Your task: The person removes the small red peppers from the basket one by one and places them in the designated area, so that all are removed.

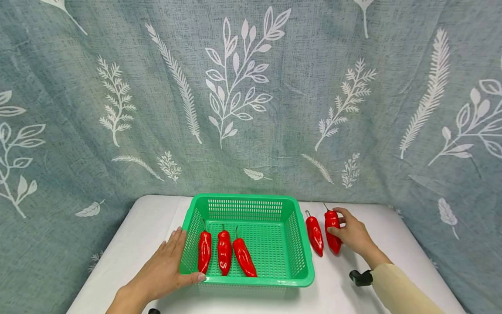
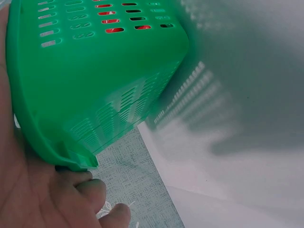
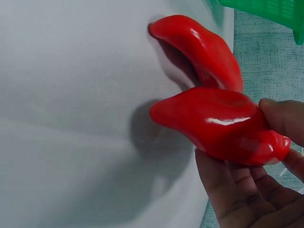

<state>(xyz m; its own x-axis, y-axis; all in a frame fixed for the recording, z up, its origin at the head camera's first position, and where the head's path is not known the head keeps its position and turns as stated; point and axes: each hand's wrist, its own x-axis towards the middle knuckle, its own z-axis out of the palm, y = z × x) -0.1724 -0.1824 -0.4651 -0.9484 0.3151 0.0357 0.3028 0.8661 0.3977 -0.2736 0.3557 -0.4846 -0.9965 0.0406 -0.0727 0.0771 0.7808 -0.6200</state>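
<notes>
My right hand (image 1: 354, 235) pinches a red pepper (image 1: 332, 226) between thumb and fingers, right of the green basket (image 1: 259, 282). In the right wrist view that pepper (image 3: 218, 121) has its pointed tip over the white surface, a shadow below it. A second red pepper (image 1: 314, 234) lies between it and the basket. Inside the basket three red peppers rest on the left and middle of the floor, one of them slanted (image 1: 244, 257). My left hand (image 1: 162, 266), fingers fairly straight, rests against the basket's left rim, thumb on the near left corner; the left wrist view shows the palm beside the rim.
A white-covered table (image 1: 129, 244) bears everything. Behind it hangs a grey-green cloth (image 1: 282, 148) with white leaf patterns, which also runs down both sides. A black object (image 1: 361, 278) is at my right wrist, and part of another (image 1: 154, 311) shows at the bottom edge.
</notes>
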